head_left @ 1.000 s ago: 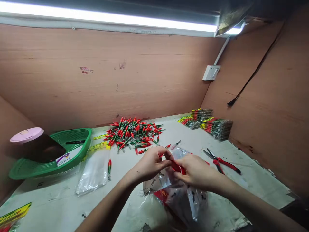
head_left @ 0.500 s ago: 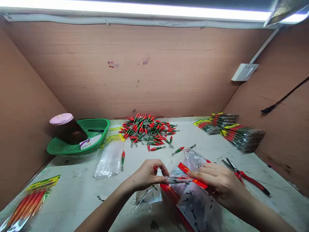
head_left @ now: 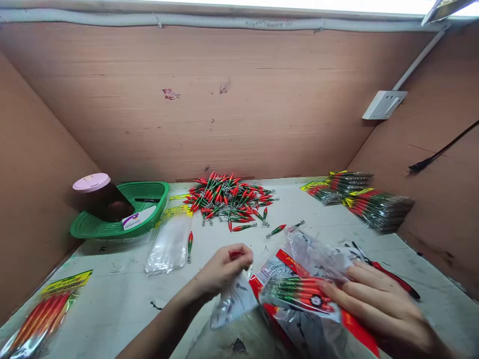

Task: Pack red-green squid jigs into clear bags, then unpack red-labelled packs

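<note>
My left hand (head_left: 226, 269) has its fingers curled together, just above a small clear bag (head_left: 235, 301) with dark bits in it. Whether anything sits in those fingers is hidden. My right hand (head_left: 381, 299) grips a clear packet of red and green fishing lures (head_left: 299, 290) by its red end, blurred by motion. The packet lies tilted over larger clear plastic bags with red printed headers (head_left: 292, 262). Behind the hands is a heap of loose red and green lures (head_left: 228, 199), with a few single lures (head_left: 277, 230) nearer me.
On the left stand a green basket (head_left: 97, 232) holding a dark, pink-lidded container (head_left: 110, 199), flat clear bags (head_left: 170, 244) and a packet of red lures (head_left: 47, 311). Packed lures (head_left: 377, 212) are stacked back right. Red-handled pliers (head_left: 396, 279) lie partly behind my right hand.
The packet has turned its lure-filled face toward the camera, and my right hand has moved right. My left hand has come away from the packet and curled tighter.
</note>
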`<state>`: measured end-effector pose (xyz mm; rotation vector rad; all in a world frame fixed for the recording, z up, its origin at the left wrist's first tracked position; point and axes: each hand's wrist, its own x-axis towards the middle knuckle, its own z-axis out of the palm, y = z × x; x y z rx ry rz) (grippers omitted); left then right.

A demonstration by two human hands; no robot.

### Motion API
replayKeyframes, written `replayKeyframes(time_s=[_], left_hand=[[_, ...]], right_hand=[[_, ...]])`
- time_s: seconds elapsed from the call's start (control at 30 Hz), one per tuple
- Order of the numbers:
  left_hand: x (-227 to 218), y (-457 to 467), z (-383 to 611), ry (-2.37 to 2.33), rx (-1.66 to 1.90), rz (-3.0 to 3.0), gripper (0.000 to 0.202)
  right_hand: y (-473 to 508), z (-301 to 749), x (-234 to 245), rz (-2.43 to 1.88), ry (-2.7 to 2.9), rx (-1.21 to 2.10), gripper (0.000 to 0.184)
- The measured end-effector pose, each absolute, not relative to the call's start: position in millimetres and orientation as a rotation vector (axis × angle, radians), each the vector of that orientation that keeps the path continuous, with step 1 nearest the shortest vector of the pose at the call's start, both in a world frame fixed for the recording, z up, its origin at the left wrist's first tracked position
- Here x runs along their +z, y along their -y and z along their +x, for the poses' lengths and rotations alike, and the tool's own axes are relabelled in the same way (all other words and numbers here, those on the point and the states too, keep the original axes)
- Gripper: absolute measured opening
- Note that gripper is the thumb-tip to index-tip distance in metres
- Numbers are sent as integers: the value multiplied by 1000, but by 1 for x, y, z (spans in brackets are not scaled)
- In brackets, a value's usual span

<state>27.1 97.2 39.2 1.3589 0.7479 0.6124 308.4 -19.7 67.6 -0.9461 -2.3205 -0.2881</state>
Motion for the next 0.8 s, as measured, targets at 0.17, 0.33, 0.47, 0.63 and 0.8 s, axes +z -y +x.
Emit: replayKeyframes(time_s=[0.17,0.33,0.47,0.63,0.8], left_hand=[[48,-93,18,-750,828,1519,37],[63,-72,26,-568,919,1942,19],[63,-68,31,-578,992,2141,14],[55,-68,32,-613,970,2315,8],[53,-70,27,-596,957,2262,8]], right_hand=[[28,313,79,-1052,2233,-378,41],[21,300,82,-1090,2218,-266,23],[19,295,82,-1104,2211,-170,25],[16,292,80,-1139,2174,-12,19],[10,294,79,-1367,1983,286,31]])
